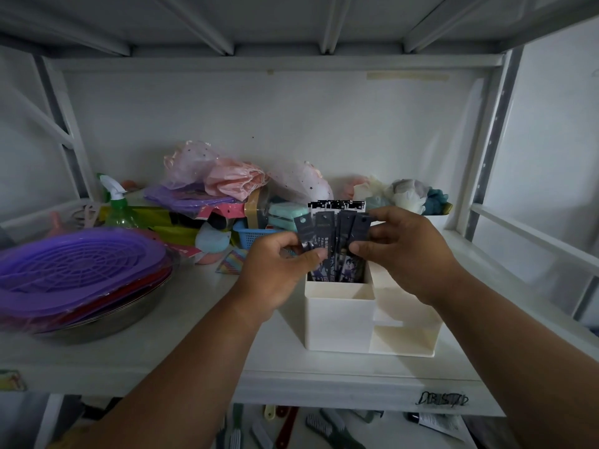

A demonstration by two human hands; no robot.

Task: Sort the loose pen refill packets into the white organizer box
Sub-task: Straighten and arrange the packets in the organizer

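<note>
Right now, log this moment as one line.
left hand: pinches refill packets | right hand: pinches same packets | packets: standing in white organizer box, rear left compartment

1. Organizer box (337, 319) on shelf (201, 348), at 5 o'clock from frame centre.
2. Refill packets (334, 244) upright in its rear-left compartment, between left hand (278, 270) and right hand (408, 251).
3. Stacked trays (77, 273) at 9 o'clock of box.
4. Spray bottle (118, 205) at 10 o'clock.

Black scrawl on shelf edge (443, 399) and packet (327, 241) print, both illegible.
</note>
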